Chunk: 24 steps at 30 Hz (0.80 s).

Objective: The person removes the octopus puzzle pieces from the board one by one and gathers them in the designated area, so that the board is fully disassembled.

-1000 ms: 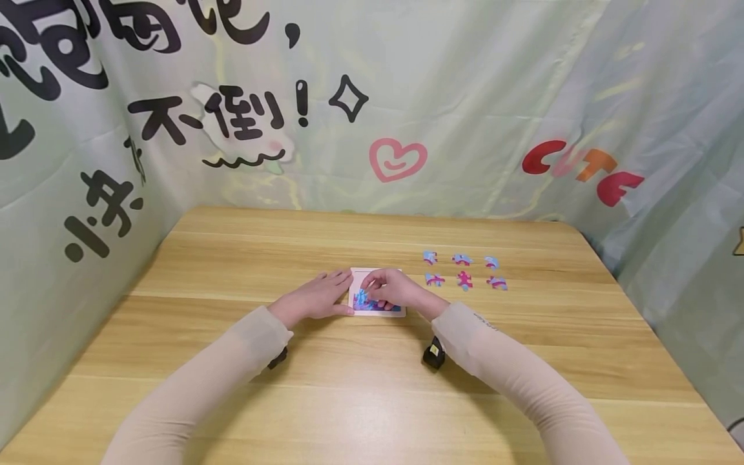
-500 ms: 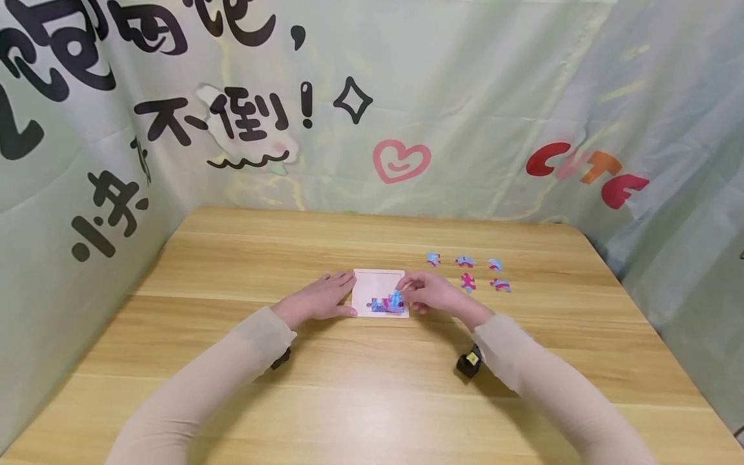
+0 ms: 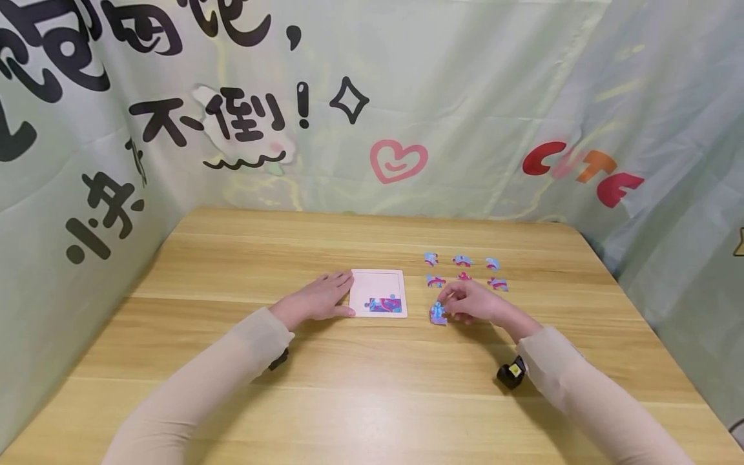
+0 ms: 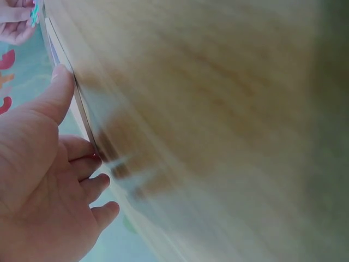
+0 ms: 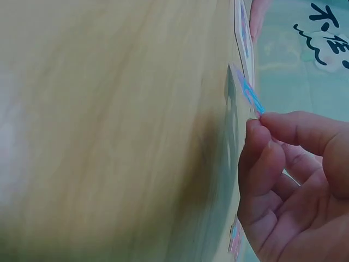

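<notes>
A square white puzzle tray [image 3: 374,283] lies on the table, with joined purple and blue puzzle pieces [image 3: 385,305] in its lower right part. My left hand [image 3: 316,298] rests at the tray's left edge, fingers extended and thumb near the lower corner. To the right of the tray, my right hand [image 3: 475,302] pinches a blue and purple puzzle piece [image 3: 438,314] between thumb and fingertips. In the right wrist view, this held piece [image 5: 251,97] tilts up at the fingertips, close over the wood.
Several loose pink and blue puzzle pieces [image 3: 462,261] lie in two rows behind my right hand, which partly covers one of them. The wooden table [image 3: 349,387] ends at a printed curtain [image 3: 465,129] at the back and sides.
My right hand has moved right, from over the tray to the table beside it, carrying a blue puzzle piece away from the tray. The left hand stays at the tray's edge.
</notes>
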Motion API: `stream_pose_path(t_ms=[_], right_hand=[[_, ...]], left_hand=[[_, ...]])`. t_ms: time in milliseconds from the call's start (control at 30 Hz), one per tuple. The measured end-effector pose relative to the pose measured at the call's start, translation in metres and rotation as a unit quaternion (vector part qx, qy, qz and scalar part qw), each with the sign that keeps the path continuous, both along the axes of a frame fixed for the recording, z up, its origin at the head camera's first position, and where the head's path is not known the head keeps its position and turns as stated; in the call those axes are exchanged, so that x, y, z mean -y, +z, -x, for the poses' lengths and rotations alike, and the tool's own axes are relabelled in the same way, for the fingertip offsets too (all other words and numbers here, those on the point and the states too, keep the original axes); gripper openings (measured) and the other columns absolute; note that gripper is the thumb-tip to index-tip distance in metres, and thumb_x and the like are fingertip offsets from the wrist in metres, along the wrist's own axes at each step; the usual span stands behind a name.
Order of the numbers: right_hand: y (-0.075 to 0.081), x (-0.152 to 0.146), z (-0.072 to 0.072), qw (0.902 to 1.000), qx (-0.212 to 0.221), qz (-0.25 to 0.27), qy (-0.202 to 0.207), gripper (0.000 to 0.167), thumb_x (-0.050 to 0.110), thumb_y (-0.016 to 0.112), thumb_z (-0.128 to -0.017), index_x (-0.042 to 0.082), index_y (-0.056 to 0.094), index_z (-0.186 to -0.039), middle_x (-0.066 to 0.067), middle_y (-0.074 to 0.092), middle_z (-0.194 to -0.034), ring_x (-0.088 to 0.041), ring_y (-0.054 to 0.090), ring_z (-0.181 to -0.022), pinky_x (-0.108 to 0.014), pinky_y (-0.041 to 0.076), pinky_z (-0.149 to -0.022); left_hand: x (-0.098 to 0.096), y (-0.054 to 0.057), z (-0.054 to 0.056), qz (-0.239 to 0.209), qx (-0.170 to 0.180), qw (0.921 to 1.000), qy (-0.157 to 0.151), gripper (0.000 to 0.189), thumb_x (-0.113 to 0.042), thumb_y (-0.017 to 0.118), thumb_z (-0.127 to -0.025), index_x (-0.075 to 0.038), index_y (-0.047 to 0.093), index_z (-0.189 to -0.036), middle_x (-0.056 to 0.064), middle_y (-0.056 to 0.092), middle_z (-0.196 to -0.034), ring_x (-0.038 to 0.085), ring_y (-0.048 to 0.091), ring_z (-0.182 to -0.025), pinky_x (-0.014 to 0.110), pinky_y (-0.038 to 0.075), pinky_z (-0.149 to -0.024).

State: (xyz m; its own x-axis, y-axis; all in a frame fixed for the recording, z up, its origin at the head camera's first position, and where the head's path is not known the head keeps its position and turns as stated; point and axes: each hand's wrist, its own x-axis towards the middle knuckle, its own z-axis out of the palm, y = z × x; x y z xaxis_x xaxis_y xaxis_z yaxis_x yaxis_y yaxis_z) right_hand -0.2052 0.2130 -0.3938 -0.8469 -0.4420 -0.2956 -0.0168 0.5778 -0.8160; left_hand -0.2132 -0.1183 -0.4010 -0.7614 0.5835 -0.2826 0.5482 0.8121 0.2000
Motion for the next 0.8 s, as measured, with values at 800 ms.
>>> stream_pose_path(t_ms=[800], right_hand=[[0.009,0.045,0.005,0.9949,-0.083,-0.015,0.055,0.019,0.003,0.060,-0.087,-0.004,0.058,-0.104,-0.012,0.060,-0.078,-0.022,0.053,-0.056,-0.033,0.047,-0.050]], left_hand=[[0.000,0.002,-0.001,-0.003,0.001,1.0000,-0.005,0.079,-0.049,0.047,-0.092,0.001,0.016,-0.146,0.015,0.011,-0.151,0.029,0.009,-0.137,0.043,0.009,-0.110]])
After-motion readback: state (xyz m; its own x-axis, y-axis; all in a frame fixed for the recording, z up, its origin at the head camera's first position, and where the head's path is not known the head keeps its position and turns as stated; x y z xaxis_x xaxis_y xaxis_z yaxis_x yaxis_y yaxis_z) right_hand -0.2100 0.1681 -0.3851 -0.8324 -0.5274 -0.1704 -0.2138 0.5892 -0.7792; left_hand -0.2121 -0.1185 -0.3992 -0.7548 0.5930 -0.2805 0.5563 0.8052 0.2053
